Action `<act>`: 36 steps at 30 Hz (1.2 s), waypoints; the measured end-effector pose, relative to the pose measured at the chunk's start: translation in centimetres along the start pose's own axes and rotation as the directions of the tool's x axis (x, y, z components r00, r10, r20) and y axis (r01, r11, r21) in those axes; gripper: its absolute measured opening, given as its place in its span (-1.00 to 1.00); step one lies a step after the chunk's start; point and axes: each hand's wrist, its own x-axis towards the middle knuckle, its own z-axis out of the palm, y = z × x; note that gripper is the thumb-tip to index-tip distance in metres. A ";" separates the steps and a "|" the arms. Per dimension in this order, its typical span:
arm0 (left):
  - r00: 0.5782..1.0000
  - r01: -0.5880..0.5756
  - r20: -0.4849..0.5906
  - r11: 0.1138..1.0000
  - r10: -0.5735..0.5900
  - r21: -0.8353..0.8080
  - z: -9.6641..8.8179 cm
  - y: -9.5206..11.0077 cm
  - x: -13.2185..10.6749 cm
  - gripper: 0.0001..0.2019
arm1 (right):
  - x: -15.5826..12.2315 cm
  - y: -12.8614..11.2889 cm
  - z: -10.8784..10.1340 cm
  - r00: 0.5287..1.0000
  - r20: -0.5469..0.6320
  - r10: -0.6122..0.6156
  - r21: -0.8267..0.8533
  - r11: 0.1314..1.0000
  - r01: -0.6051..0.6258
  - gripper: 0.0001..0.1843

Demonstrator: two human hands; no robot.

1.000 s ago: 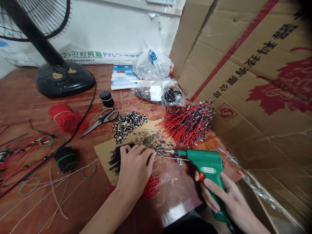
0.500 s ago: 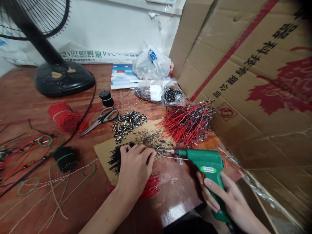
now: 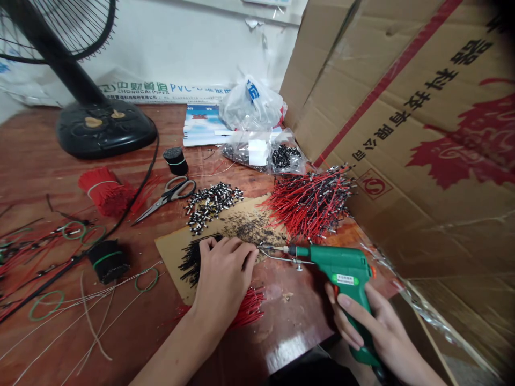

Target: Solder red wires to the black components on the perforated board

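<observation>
My right hand grips the handle of a green soldering gun, whose metal tip points left toward my left hand. My left hand rests palm down on a brown cardboard mat, its fingers curled and pressed onto black wires there. What its fingertips pinch is hidden. Red wires lie under its wrist. A pile of red wires with fitted ends sits just beyond the gun. Small black-and-silver parts are heaped past the mat.
Scissors, a red wire bundle, black wire bundles, green rubber bands and loose wire lie on the wooden table at left. A fan base stands at the back. Plastic bags sit mid-back. A large cardboard box walls the right.
Almost nothing differs. The soldering gun and my right hand have shifted very slightly; my left hand stays pressed on the mat.
</observation>
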 end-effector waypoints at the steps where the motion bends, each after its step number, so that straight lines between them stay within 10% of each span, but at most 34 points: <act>1: 1.000 0.000 0.000 1.000 0.000 -0.001 0.0 0.0 0.0 -0.83 | 0.0 0.1 0.0 1.000 -0.002 -0.007 0.002 1.000 0.007 -0.60; 21: 1.000 -0.012 -0.015 0.998 0.011 -0.056 0.1 0.1 -0.1 -0.86 | -0.5 1.3 0.6 0.964 -0.222 -0.148 -0.084 0.988 0.132 -0.41; 36: 0.987 -0.102 0.130 0.995 0.098 0.021 -1.9 0.1 0.1 -0.79 | -0.4 1.6 0.1 0.960 -0.174 -0.222 -0.140 0.970 0.199 -0.49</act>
